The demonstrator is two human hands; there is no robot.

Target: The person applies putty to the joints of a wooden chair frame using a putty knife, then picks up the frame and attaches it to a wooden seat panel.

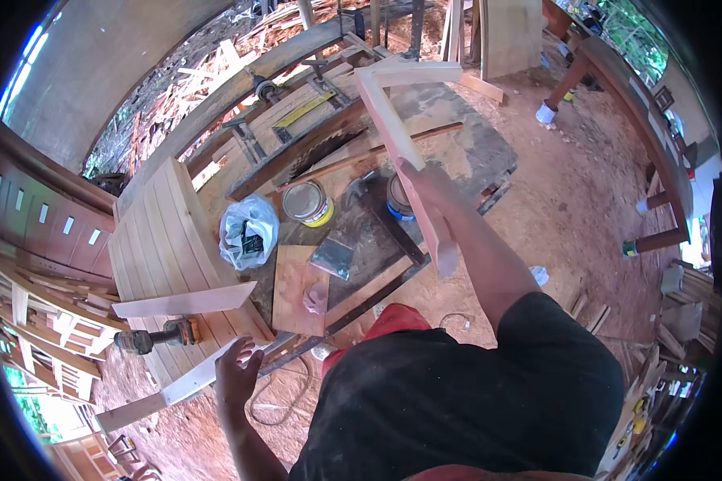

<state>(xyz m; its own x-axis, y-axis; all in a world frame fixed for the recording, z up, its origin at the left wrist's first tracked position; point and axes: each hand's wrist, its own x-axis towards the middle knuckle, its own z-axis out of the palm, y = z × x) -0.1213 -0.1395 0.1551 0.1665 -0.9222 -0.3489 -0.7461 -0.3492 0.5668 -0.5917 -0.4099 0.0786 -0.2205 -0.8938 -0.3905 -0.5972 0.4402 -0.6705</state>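
An angled wooden frame piece (384, 119) made of pale boards is held up over the workbench, with my right hand (427, 191) wrapped round its long board. My left hand (237, 370) is empty, its fingers apart and slightly bent. It is near the front edge of a slatted wooden panel (156, 240). On that panel lie a loose pale board (186, 301) and a cordless power tool (159, 337), both just beyond my left hand.
The dark workbench (457, 112) bears a saw blade (321, 151), a can with a yellow band (308, 204), a partly hidden can (399, 196), a plastic bag (249, 232) and a flat wooden board (297, 290). A cable (285, 418) lies on the ground. A long wooden piece on legs (634, 96) stands at right.
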